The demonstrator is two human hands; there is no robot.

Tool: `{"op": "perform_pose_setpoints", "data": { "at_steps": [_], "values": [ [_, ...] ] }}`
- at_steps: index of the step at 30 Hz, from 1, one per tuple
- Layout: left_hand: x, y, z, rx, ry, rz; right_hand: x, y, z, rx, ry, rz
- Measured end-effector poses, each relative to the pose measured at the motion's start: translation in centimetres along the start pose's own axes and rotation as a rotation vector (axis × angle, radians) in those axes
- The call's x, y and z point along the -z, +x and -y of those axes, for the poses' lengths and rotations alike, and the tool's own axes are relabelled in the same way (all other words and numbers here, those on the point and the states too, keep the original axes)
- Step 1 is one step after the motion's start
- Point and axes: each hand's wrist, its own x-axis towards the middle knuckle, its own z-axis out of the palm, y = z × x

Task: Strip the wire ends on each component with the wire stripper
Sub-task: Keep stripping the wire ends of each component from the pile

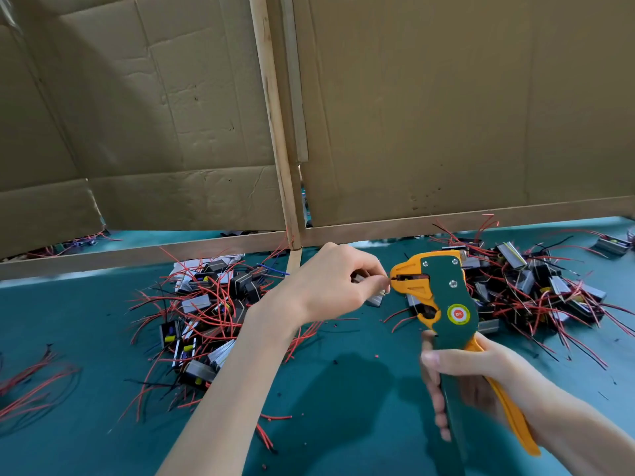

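On the tool body, one readable mark: round sticker (458,314), red centre with "OK", yellow-green ring round it; the ring print is too small to read

Right hand (481,379) is wrapped round the handles of the wire stripper (443,304). Fingers curl over the green handle, and the yellow handle runs out past the palm toward lower right. That hand is motion-blurred, so I can't tell how far the handles are squeezed. Tool stands roughly upright, yellow jaws pointing left

Left hand (330,283) pinches a component (376,298) between thumb and fingertips, right at the jaws. The part's grey body shows just below the fingers. Its wire end (391,279) meets the mouth of the jaws; touching or just inside, I can't resolve which

Relative to the grips: the held component sits left of the tool head, above and left of the right hand, off the mat (343,407)

Around it:
- left pile (206,314) of components with red and black leads, partly behind the left forearm
- right pile (529,286) of the same, behind the stripper
- loose red wires (31,383) at the far left edge
- small dark and red flecks scattered on the teal mat
- cardboard wall (429,97) on a wooden frame (275,132) along the back
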Motion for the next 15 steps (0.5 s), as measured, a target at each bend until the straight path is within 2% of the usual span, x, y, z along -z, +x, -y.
{"op": "perform_pose_setpoints", "data": {
  "at_steps": [4,7,9,12,15],
  "values": [
    [-0.5,0.3,0.1,0.007,0.001,0.003,-0.1,0.6,-0.6,0.047,-0.009,-0.078],
    [-0.8,0.3,0.3,0.032,0.013,0.006,-0.1,0.5,-0.4,0.055,0.129,0.156],
    [-0.6,0.4,0.8,0.046,0.024,-0.037,-0.2,0.7,-0.3,0.074,0.218,0.240],
    [-0.4,0.6,1.4,0.050,0.042,-0.157,0.4,1.4,-0.5,0.053,0.263,0.138],
    [-0.6,1.2,1.3,0.016,0.018,-0.305,1.3,2.0,-0.7,-0.105,0.250,0.040]
  ]
}}
